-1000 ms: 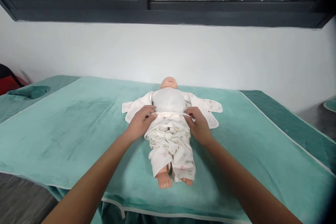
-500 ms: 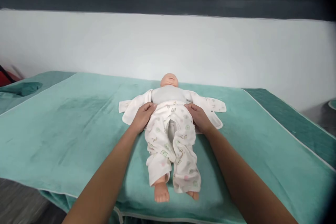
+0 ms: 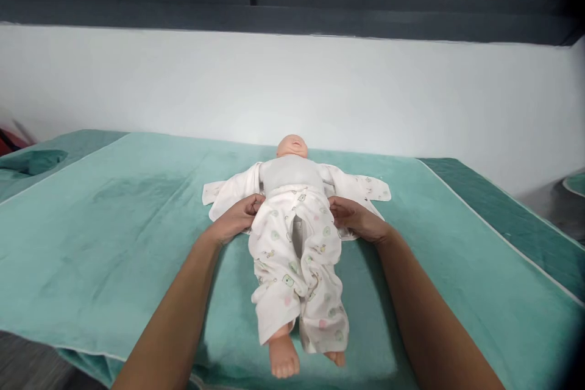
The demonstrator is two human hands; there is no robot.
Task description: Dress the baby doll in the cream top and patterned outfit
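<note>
A baby doll (image 3: 292, 146) lies on its back, its feet towards me. It wears white printed baby trousers (image 3: 274, 256), with an opening at the crotch showing grey beneath. A white baby jacket (image 3: 237, 189) is spread open around its grey torso (image 3: 292, 173), both sleeves stretched sideways. My left hand (image 3: 240, 214) is closed at the trousers' left side, just below the waistband. On the opposite side my right hand (image 3: 359, 218) is closed on the trousers' edge. Fingertips of both hands are partly hidden against the doll's hips.
The doll rests on a green padded cloth (image 3: 114, 244) with pale piping, covering a wide table. Behind it rises a white wall (image 3: 292, 85) beneath a dark window frame (image 3: 320, 12). Darker green fabric (image 3: 493, 207) borders the right side, and a fold of green cloth (image 3: 36, 161) lies far left.
Both hands have moved from the front of the waistband down and outward to the trousers' sides, with the wrists wider apart. The whole view has shifted slightly downward.
</note>
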